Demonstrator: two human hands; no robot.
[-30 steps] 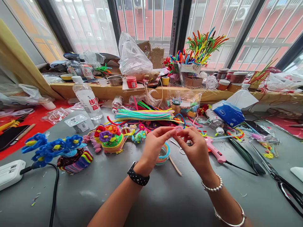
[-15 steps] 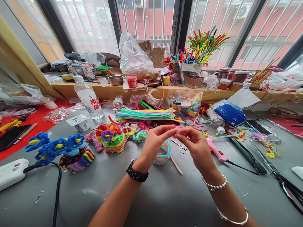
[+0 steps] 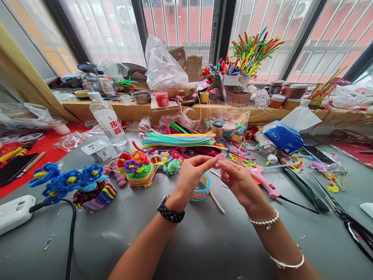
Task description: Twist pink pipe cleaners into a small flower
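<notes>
Between my fingertips is a small loop of pink pipe cleaner (image 3: 221, 156), held up over the middle of the table. My left hand (image 3: 194, 173) pinches it from the left, thumb and forefinger stretched to the right. From the other side my right hand (image 3: 237, 181) pinches its lower edge with thumb and forefinger. Below the hands stands a round cup of coiled pastel pipe cleaners (image 3: 201, 189), partly covered by my left hand. A thin wooden stick (image 3: 217, 203) lies beside it. Small scissors (image 3: 217, 175) are mostly hidden behind my right hand.
A pink glue gun (image 3: 266, 184) lies to the right, with large black scissors (image 3: 339, 212) farther out. A bundle of pipe cleaners (image 3: 177, 139) lies behind the hands. Left are a flowered pipe-cleaner cake (image 3: 138, 173), a blue-flower pot (image 3: 94, 194) and a water bottle (image 3: 106, 120).
My right hand has turned and its fingers have shifted lower on the pink loop, so more of the loop shows. My left hand stays almost in place, still pinching.
</notes>
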